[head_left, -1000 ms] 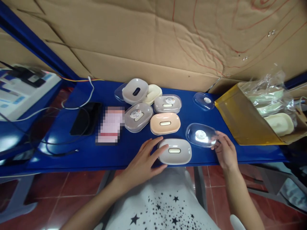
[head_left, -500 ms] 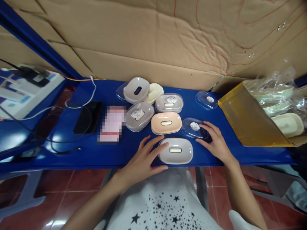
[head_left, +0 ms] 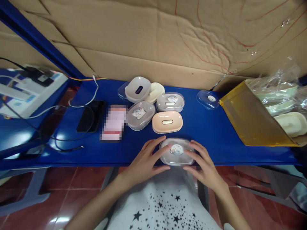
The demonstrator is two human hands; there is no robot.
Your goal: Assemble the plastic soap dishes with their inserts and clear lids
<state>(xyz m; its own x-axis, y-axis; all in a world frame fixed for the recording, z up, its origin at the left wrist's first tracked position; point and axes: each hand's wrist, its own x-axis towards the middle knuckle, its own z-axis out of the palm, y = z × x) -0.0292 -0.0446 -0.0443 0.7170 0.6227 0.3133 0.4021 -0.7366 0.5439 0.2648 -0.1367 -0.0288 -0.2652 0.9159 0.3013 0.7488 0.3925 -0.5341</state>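
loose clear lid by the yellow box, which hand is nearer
Right. The right hand is in front of the lid, at the right end of the covered dish; the left hand is farther, at its left end.

Blue table (head_left: 203,127), grey dishes (head_left: 177,156), peach dish (head_left: 167,127), clear lid (head_left: 204,99), box (head_left: 244,118)

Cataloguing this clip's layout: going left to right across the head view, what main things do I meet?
White power strip, flat black device, pixelated pink item, left hand, clear-lidded grey dish between the hands, right hand, yellow-edged box.
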